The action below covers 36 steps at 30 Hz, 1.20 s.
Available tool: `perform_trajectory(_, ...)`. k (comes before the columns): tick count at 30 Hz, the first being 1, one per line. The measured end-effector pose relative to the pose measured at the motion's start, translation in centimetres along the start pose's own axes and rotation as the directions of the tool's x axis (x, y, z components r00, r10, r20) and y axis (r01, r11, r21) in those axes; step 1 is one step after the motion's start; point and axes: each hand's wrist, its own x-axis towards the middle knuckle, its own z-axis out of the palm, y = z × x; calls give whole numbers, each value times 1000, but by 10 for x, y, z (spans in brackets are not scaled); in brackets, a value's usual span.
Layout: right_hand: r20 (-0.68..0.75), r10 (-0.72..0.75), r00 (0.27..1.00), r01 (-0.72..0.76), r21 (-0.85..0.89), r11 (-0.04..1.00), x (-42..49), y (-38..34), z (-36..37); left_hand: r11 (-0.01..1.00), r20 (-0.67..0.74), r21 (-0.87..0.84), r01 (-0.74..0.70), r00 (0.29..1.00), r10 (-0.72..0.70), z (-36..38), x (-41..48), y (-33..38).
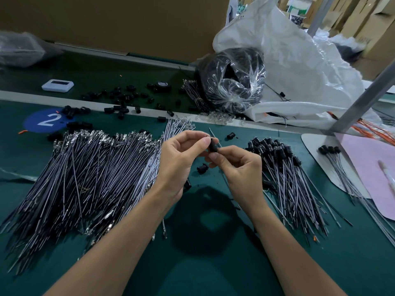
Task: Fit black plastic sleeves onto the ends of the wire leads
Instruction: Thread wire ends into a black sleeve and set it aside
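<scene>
Where both hands meet at frame centre, black sleeve sits between fingertips: left hand pinches its upper part, right hand pinches its lower end. Long axis near upright. Wire lead just behind slants upper left; whether threaded, cannot tell.

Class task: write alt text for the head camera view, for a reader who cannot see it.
Two bare hands, left hand and right hand, pinch one black plastic sleeve on a thin wire lead above a green workbench. A broad heap of bare leads lies to the left, a smaller pile of sleeved leads to the right, loose sleeves beyond.
</scene>
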Motion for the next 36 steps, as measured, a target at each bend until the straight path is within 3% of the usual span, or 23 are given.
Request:
perform_trajectory(6, -63, -109, 992, 92, -233, 968, -3, 4, 3, 995, -46, 97, -28, 998, 33, 0, 0, -4)
perform_trajectory(14, -79, -277, 958, 214, -445, 869, -5, 6, 1, 1000, -25, 12, 5, 1000, -5, -2, 1, -3)
perform_trajectory(16, -74, -220, 973, 176, -383, 907, -4, 5, 1, 1000, -16, -1, 24, 1000, -24, -3, 2, -2)
perform_trajectory(19, -6, -10, 1000, 9, -79, 997, 0, 0, -1, 999, 22, -8, 52, 998, -52, -5, 3, 2)
perform_trajectory(23, 81, 78, 994, -88, 131, 988, 2, -4, -3, 999, 64, -15, 51, 997, -50, -6, 4, 5)
perform_trajectory(29, 64, 76, 995, -84, 125, 989, 1, -6, -3, 1000, 44, -7, 25, 999, -25, -4, 3, 4)
perform_trajectory(36, -12, 43, 999, -42, 47, 998, 0, -4, -1, 990, -8, 122, -64, 998, 66, -1, 2, -2)
